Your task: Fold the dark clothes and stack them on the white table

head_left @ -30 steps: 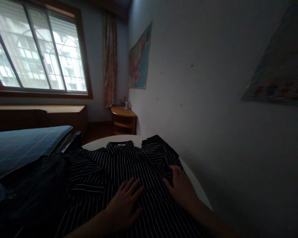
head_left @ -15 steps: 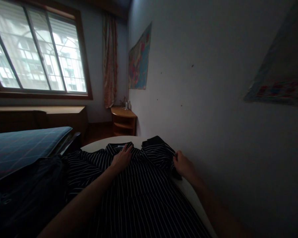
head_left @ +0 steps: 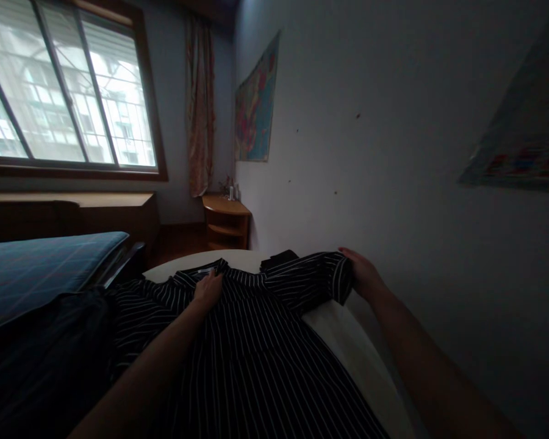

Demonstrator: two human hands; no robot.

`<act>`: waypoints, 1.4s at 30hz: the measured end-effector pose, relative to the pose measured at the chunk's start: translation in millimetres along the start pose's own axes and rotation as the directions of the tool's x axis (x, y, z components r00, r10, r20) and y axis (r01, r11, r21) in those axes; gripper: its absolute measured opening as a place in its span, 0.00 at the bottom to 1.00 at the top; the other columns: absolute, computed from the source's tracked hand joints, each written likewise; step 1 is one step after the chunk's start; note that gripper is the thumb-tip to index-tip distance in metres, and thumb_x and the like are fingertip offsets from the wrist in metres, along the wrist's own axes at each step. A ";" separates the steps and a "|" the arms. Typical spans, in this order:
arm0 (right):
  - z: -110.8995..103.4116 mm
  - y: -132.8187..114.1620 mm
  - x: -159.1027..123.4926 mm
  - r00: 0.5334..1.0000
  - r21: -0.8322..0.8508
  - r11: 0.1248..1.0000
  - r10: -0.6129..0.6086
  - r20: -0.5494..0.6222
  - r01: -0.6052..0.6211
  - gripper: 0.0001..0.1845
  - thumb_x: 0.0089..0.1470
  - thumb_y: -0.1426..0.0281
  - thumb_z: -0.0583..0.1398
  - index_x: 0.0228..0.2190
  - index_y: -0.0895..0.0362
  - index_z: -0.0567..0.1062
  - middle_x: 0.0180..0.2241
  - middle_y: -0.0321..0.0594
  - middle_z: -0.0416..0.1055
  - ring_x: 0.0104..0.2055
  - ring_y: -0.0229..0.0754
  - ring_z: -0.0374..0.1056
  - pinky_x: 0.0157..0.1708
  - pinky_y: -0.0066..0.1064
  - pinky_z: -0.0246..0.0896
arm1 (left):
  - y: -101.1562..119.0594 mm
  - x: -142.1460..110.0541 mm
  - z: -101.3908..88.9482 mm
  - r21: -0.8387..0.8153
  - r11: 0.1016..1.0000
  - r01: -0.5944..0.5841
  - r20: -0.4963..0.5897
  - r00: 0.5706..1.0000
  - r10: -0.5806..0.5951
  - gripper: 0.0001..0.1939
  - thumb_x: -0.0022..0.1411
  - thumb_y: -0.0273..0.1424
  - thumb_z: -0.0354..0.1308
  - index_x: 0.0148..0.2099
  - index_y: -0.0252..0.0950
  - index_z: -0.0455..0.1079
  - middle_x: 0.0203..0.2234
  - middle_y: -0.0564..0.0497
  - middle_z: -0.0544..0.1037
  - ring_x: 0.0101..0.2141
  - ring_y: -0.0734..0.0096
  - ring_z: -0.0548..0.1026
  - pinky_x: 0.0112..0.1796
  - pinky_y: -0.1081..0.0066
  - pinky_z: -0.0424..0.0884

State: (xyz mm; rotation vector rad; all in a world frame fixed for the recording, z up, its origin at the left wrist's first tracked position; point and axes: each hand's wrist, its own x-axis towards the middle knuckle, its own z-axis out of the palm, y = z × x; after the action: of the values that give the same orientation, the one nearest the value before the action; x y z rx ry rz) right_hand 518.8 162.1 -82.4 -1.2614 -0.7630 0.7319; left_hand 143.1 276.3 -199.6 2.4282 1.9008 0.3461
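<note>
While closed hands [head_left: 208, 290] [head_left: 366, 278] pinch collar [head_left: 221, 266] and cuff [head_left: 341, 278], striped shirt [head_left: 242, 332], sleeve [head_left: 304, 279] now drawn outward

- striped shirt [head_left: 251, 341]: black, thin pale stripes
- spread over pale, round-edged table [head_left: 348, 335], collar [head_left: 185, 278] at far end, bunched
- right-side sleeve [head_left: 311, 280] stretched out sideways, cuff end lifted
- left-side sleeve [head_left: 141, 305] creased, lying flatter

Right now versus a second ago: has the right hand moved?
Yes. Against the wall map, the right hand has moved up and rightward in view, now holding the shirt sleeve.
</note>
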 end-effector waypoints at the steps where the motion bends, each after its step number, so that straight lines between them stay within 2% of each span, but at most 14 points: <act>1: 3.5 -3.0 0.0 1.000 0.039 0.999 0.027 -0.001 -0.027 0.09 0.47 0.67 0.63 0.33 0.55 0.74 0.23 0.33 0.73 0.28 0.40 0.71 0.30 0.30 0.66 | 3.0 -0.6 -0.8 -0.008 1.000 0.016 -0.016 1.000 -0.016 0.23 0.65 0.21 0.42 0.56 0.32 0.70 0.59 0.30 0.65 0.50 0.47 0.74 0.47 0.53 0.70; 3: 11.2 -8.8 -1.7 0.996 0.096 0.991 0.090 0.030 -0.092 0.06 0.49 0.65 0.62 0.28 0.55 0.72 0.21 0.33 0.71 0.26 0.41 0.70 0.29 0.31 0.68 | 14.3 -2.9 -2.7 -0.033 0.999 0.008 -0.055 0.998 -0.010 0.23 0.64 0.23 0.44 0.58 0.32 0.68 0.63 0.30 0.58 0.56 0.43 0.69 0.50 0.49 0.67; 5: 17.9 -15.1 -5.7 0.986 0.147 0.977 0.143 0.083 -0.154 0.08 0.52 0.64 0.61 0.25 0.54 0.69 0.19 0.33 0.69 0.25 0.41 0.70 0.29 0.32 0.68 | 31.1 -6.4 -3.7 -0.071 0.995 -0.076 -0.088 0.994 0.069 0.23 0.66 0.26 0.45 0.61 0.34 0.65 0.66 0.34 0.54 0.61 0.44 0.62 0.56 0.48 0.60; 8: 22.6 -26.0 -15.0 0.973 0.176 0.965 0.165 0.161 -0.192 0.10 0.54 0.64 0.59 0.24 0.53 0.67 0.18 0.33 0.67 0.24 0.41 0.69 0.28 0.31 0.68 | 59.2 -10.6 -0.5 -0.153 0.946 -0.287 -0.075 0.958 0.278 0.22 0.70 0.34 0.43 0.63 0.41 0.63 0.65 0.45 0.62 0.63 0.56 0.60 0.61 0.58 0.55; 11: 19.7 -36.9 -26.5 0.971 0.111 0.983 0.121 0.206 -0.146 0.05 0.50 0.69 0.61 0.31 0.54 0.69 0.21 0.32 0.70 0.23 0.39 0.69 0.27 0.30 0.67 | 78.2 -6.9 7.1 -0.250 0.890 -0.382 -0.031 0.922 0.387 0.23 0.73 0.37 0.38 0.65 0.42 0.61 0.59 0.49 0.70 0.58 0.65 0.68 0.57 0.67 0.60; 14: 12.8 -45.3 -38.5 0.954 -0.014 0.992 0.125 0.272 -0.126 0.17 0.47 0.71 0.63 0.42 0.54 0.71 0.27 0.34 0.73 0.26 0.40 0.71 0.28 0.30 0.67 | 83.3 6.8 12.2 -0.314 0.885 -0.344 -0.020 0.934 0.356 0.25 0.73 0.34 0.36 0.68 0.37 0.56 0.58 0.42 0.71 0.55 0.62 0.71 0.53 0.66 0.64; 17: 7.2 -49.1 -47.9 0.914 -0.113 0.986 0.156 0.374 -0.122 0.22 0.47 0.70 0.64 0.46 0.56 0.71 0.29 0.38 0.74 0.27 0.40 0.71 0.27 0.30 0.67 | 83.1 23.0 11.5 -0.354 0.890 -0.288 -0.018 0.953 0.302 0.26 0.72 0.34 0.42 0.69 0.37 0.53 0.56 0.39 0.72 0.52 0.59 0.74 0.50 0.65 0.66; 20: 4.8 -48.2 -52.8 0.895 -0.143 0.983 0.169 0.413 -0.119 0.24 0.47 0.68 0.64 0.47 0.57 0.70 0.29 0.39 0.75 0.26 0.40 0.70 0.26 0.30 0.66 | 88.0 32.0 9.1 -0.392 0.880 -0.269 -0.012 0.958 0.287 0.25 0.68 0.35 0.50 0.66 0.42 0.58 0.51 0.42 0.76 0.48 0.58 0.76 0.47 0.66 0.67; 23: 4.0 -44.6 -54.0 0.880 -0.162 0.982 0.157 0.448 -0.092 0.24 0.48 0.67 0.64 0.48 0.58 0.70 0.29 0.39 0.75 0.27 0.41 0.71 0.27 0.31 0.67 | 97.9 33.2 8.9 -0.439 0.865 -0.244 -0.013 0.964 0.265 0.19 0.66 0.35 0.54 0.58 0.45 0.67 0.45 0.46 0.79 0.47 0.57 0.76 0.47 0.64 0.67; 28: 5.4 -39.7 -53.4 0.885 -0.148 0.987 0.118 0.450 -0.056 0.23 0.49 0.67 0.64 0.47 0.57 0.71 0.29 0.40 0.75 0.28 0.42 0.72 0.28 0.32 0.68 | 107.5 40.6 8.3 -0.572 0.811 -0.124 -0.062 0.992 0.108 0.12 0.68 0.31 0.49 0.51 0.38 0.69 0.40 0.42 0.79 0.46 0.54 0.75 0.47 0.59 0.66; 32: 9.7 -41.3 -53.7 0.919 -0.061 0.997 0.064 0.388 -0.043 0.20 0.50 0.66 0.65 0.45 0.55 0.71 0.31 0.40 0.76 0.30 0.43 0.73 0.29 0.33 0.70 | 111.0 59.9 5.2 -0.739 0.672 -0.049 -0.068 0.998 -0.002 0.14 0.70 0.29 0.44 0.54 0.35 0.65 0.43 0.41 0.78 0.46 0.61 0.75 0.47 0.62 0.68; 36: 23.8 -45.9 -62.4 0.904 -0.062 0.997 0.066 0.422 -0.044 0.20 0.50 0.65 0.66 0.45 0.55 0.71 0.34 0.42 0.76 0.32 0.43 0.73 0.30 0.33 0.71 | 115.4 70.5 7.5 -0.877 0.480 0.019 0.040 0.999 0.034 0.14 0.72 0.30 0.43 0.54 0.34 0.65 0.43 0.45 0.78 0.42 0.67 0.77 0.41 0.68 0.73; 39: 45.8 -43.1 -81.4 0.852 -0.095 0.995 0.066 0.520 -0.020 0.20 0.50 0.64 0.66 0.44 0.55 0.71 0.36 0.41 0.76 0.34 0.41 0.73 0.33 0.32 0.71 | 112.2 69.7 10.2 -0.933 0.354 0.067 0.101 0.992 0.078 0.17 0.74 0.36 0.41 0.53 0.34 0.67 0.44 0.46 0.77 0.40 0.68 0.78 0.40 0.67 0.75; 42: 71.4 -29.1 -108.9 0.733 -0.154 0.988 0.088 0.675 0.023 0.20 0.49 0.65 0.67 0.44 0.55 0.72 0.39 0.39 0.75 0.38 0.40 0.73 0.39 0.32 0.70 | 104.0 68.7 10.7 -0.958 0.276 0.078 0.105 0.991 0.084 0.17 0.70 0.39 0.52 0.53 0.34 0.68 0.46 0.45 0.75 0.42 0.65 0.76 0.41 0.61 0.75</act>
State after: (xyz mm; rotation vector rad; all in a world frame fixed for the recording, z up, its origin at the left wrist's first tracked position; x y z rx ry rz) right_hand 400.8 106.5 -54.4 -1.1327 -1.4247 1.2162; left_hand 260.0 317.7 -182.2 1.4815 0.9985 0.9674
